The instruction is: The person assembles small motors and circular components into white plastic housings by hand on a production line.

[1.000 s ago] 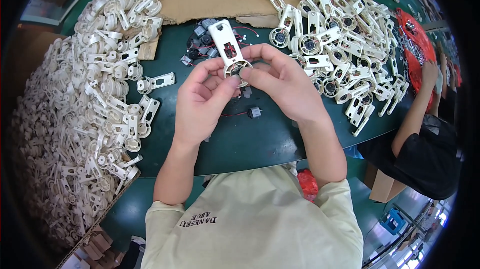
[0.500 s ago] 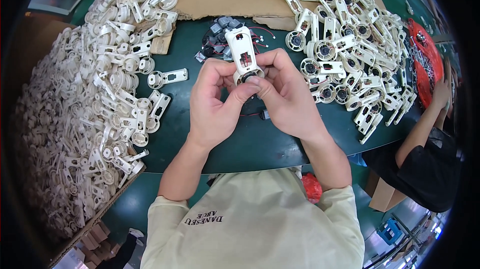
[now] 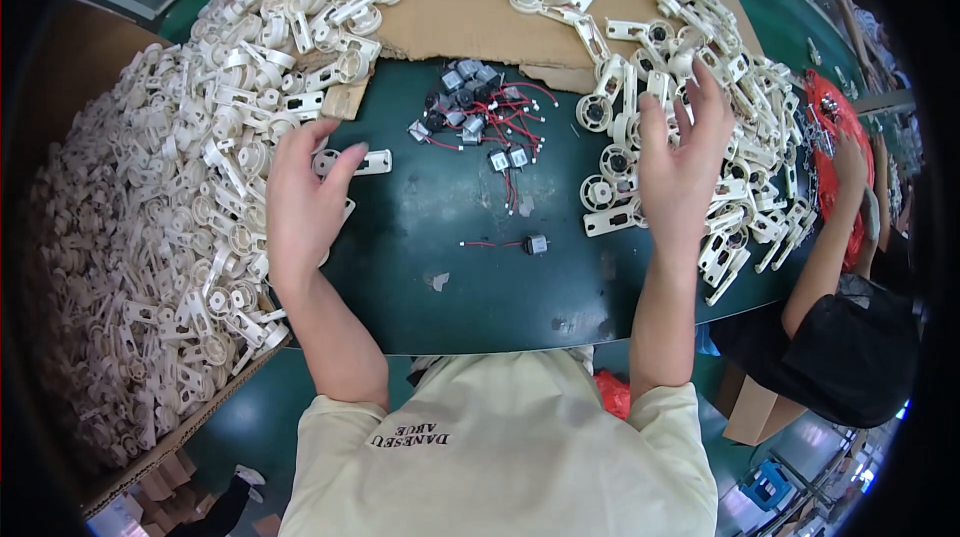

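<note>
My left hand is open, thumb and fingers apart, at the edge of the left heap of cream plastic housings. Beside its thumb lies a single cream housing, partly hidden by the hand. My right hand hovers open over the right-hand pile of housings with dark round motors in their rings, its fingers spread and nothing seen in them. Between my hands, small silver motors with red wires lie bunched at the far middle. One lone motor rests nearer me, its wire stretched leftward.
Brown cardboard covers the far part of the green table. A large carton's edge borders the left heap. On the right, a co-worker's arm reaches to a red bag of small metal pieces.
My hands have parted, left to the left heap and right to the right pile. The housing they both held is no longer between them. More motors now show.
</note>
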Tool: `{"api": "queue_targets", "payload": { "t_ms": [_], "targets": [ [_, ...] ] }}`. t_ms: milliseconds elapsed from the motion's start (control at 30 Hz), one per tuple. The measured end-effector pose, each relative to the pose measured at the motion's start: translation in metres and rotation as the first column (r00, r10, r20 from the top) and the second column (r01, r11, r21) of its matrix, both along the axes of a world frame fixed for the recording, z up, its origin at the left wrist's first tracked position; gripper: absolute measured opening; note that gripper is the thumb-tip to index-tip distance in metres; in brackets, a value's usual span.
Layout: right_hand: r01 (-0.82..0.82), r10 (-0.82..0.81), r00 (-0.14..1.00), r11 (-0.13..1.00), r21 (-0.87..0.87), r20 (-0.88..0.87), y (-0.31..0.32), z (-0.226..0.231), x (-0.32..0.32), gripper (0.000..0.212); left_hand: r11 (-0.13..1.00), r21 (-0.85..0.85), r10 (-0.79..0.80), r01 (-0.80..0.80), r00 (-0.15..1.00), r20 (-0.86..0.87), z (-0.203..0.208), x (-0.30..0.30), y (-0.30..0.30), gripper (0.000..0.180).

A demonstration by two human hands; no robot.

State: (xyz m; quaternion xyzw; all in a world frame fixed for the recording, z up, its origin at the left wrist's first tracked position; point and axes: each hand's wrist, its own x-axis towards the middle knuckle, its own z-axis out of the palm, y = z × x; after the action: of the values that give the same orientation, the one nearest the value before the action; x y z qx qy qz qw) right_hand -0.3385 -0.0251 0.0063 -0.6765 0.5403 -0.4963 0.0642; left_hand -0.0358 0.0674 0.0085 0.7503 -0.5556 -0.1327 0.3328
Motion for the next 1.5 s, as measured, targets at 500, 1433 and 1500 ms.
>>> {"api": "queue_targets", "payload": {
  "t_ms": [500, 1433, 1500],
  "targets": [
    [-0.44, 0.487, 0.866, 0.633, 0.637, 0.114, 0.025, -0.01, 0.042, 0.028, 0.96, 0.281, 0.034, 0.012, 0.987, -0.156, -0.012, 0.01, -0.003, 0.043],
    [-0.871, 0.251, 0.398, 0.405, 0.277, 0.883, 0.039, 0.006, 0.035, 0.018, 0.862, -0.317, -0.356, 0.395, 0.027, -0.934, -0.013, -0.056, -0.014, 0.042],
    [-0.871, 0.25, 0.403, 0.399, 0.285, 0.88, 0.038, 0.004, 0.034, 0.019, 0.865, -0.314, -0.352, 0.392, 0.027, -0.936, -0.013, -0.056, -0.015, 0.042]
  ]
}}
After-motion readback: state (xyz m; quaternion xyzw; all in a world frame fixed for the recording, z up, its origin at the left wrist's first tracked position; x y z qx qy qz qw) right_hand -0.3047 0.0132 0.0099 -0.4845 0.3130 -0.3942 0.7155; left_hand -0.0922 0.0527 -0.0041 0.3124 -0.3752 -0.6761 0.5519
